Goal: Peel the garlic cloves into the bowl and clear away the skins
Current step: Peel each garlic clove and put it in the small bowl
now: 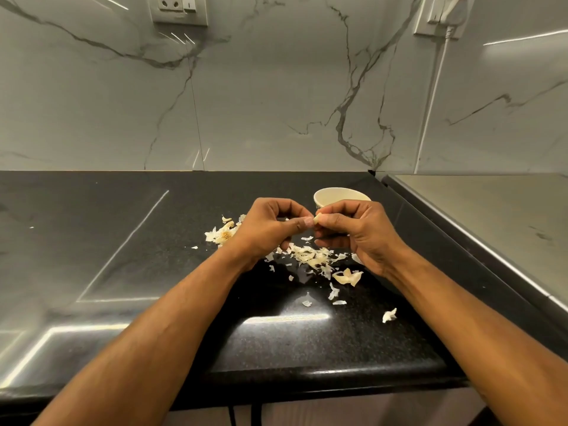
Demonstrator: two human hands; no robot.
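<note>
Marble wall behind, black desk (153,241) in front. I'm pinching a garlic clove (317,218) between my left hand (270,229) and right hand (359,232), both curling around it above the desk. Bowl (338,196) is sitting just behind my right hand. Skins (310,256) are lying scattered underneath.
</note>
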